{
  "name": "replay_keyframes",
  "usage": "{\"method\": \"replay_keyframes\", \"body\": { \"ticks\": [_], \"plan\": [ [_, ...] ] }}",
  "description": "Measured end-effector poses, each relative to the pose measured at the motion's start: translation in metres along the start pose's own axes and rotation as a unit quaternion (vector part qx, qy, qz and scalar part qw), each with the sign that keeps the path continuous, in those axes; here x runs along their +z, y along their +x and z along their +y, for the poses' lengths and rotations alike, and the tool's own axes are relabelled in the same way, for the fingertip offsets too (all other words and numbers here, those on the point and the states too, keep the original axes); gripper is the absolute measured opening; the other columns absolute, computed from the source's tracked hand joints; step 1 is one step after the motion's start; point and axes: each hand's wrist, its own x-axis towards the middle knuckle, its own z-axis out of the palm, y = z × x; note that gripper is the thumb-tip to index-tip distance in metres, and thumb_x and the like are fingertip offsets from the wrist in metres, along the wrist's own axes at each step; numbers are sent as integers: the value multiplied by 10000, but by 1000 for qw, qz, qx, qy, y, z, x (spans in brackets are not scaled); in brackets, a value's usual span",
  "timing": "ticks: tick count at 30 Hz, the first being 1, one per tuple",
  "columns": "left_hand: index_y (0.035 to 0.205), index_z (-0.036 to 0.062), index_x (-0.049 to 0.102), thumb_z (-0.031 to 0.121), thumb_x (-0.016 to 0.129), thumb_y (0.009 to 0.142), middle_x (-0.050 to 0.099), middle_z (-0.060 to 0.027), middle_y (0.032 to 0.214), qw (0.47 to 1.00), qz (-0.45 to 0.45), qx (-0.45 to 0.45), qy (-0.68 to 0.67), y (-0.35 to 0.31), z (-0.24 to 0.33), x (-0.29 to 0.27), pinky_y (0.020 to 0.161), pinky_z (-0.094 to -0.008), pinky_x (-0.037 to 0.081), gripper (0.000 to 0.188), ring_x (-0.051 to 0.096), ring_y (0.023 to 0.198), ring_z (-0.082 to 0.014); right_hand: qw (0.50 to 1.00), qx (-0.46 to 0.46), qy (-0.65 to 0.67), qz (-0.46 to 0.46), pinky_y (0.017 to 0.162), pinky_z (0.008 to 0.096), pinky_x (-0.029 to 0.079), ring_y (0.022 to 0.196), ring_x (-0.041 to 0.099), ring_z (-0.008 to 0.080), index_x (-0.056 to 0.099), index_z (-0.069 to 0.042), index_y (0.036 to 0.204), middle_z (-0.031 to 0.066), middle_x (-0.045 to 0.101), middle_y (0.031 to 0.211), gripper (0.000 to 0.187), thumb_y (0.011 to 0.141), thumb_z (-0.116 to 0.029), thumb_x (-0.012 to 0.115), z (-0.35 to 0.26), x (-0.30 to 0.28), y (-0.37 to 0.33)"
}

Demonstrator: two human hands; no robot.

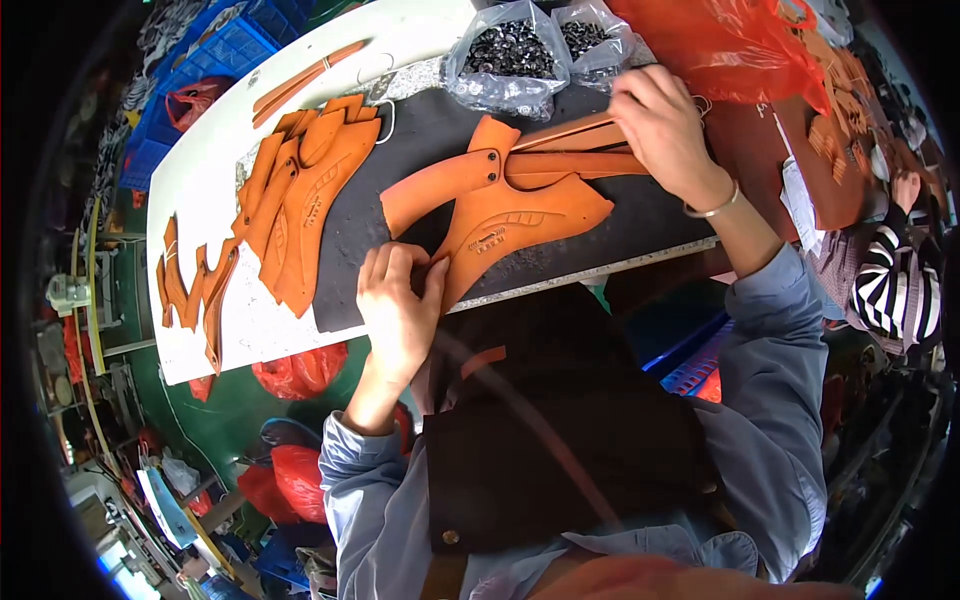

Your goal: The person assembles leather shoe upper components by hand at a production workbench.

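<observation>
A cut orange-brown leather piece (pixel 535 225) with stamped marks lies on the dark mat (pixel 350 240). A curved leather strap (pixel 440 188) is joined to it by two dark snaps. My left hand (pixel 400 310) is closed, thumb and fingers pinching the piece's lower left edge. Above the far right end of the mat, my right hand (pixel 665 130) has its fingers curled together; whatever is in them, I cannot make out. It is beside a clear bag (pixel 590 40) of small dark metal parts. Long narrow leather strips (pixel 580 150) extend from the piece toward my right hand.
Stacked leather pieces (pixel 315 210) lie left of the mat, with more pieces (pixel 185 280) on the white table (pixel 240 340). A larger bag of dark parts (pixel 505 60) and a red plastic bag (pixel 700 50) stand at the back. Another person's hand (pixel 906 190) shows far right.
</observation>
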Motion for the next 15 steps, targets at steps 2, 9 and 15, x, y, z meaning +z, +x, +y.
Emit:
{"method": "replay_keyframes", "body": {
  "ticks": [2,9,15],
  "plan": [
    [865,44,542,101,733,629,525,-104,898,994,44,68,76,-4,0,0,729,-378,393,309,482,819,-293,995,3,-55,85,659,337,397,766,498,212,532,-52,710,22,538,831,92,680,-48,619,-7,-20,-9],
    [947,34,565,163,706,619,556,-103,1029,968,-15,234,92,-36,-25,-17,802,-411,375,379,525,942,-284,993,32,14,117,628,327,414,744,501,220,557,-54,718,14,560,832,159,616,-18,674,-26,-40,-13],
    [992,-28,539,-43,645,594,562,-189,1043,971,19,238,-23,-42,-32,-12,805,-421,473,413,570,957,-354,949,22,277,-147,690,332,387,701,529,233,616,-12,799,62,598,750,106,713,-72,630,-63,-32,11]
  ]
}}
